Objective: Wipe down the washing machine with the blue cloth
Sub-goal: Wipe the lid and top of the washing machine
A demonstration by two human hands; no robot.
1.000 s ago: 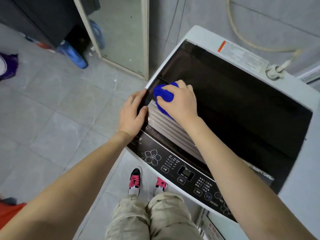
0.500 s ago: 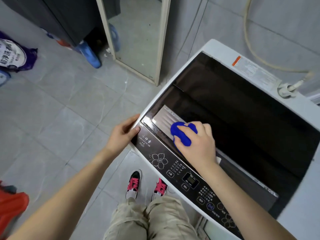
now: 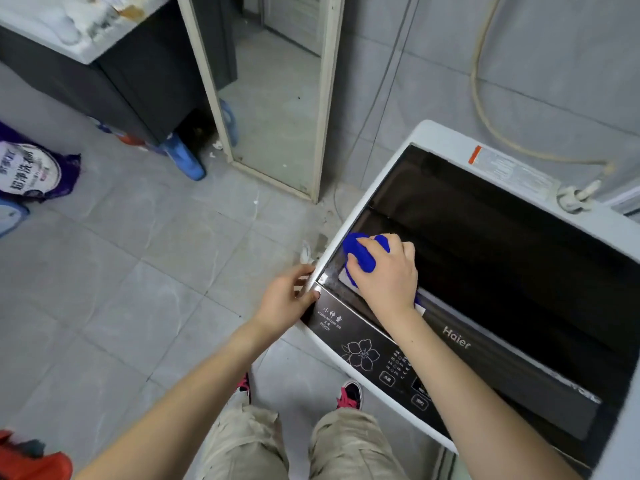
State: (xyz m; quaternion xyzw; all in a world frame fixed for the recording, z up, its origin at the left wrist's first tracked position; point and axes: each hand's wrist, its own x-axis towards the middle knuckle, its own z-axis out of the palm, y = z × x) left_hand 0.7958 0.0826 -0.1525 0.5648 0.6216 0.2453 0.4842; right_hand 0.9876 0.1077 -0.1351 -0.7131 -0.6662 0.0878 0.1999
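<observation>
While the fingers (image 3: 403, 249) of the right hand (image 3: 388, 275) stay curled round the bunched blue cloth (image 3: 362, 259), it has slid left along the grey handle strip (image 3: 450, 308) to the near-left corner of the washing machine (image 3: 436, 136) lid (image 3: 485, 237). The left hand (image 3: 284, 301) still grips the left rim. I judge another stroke done, with the far lid and control panel (image 3: 360, 344) probably left.
</observation>
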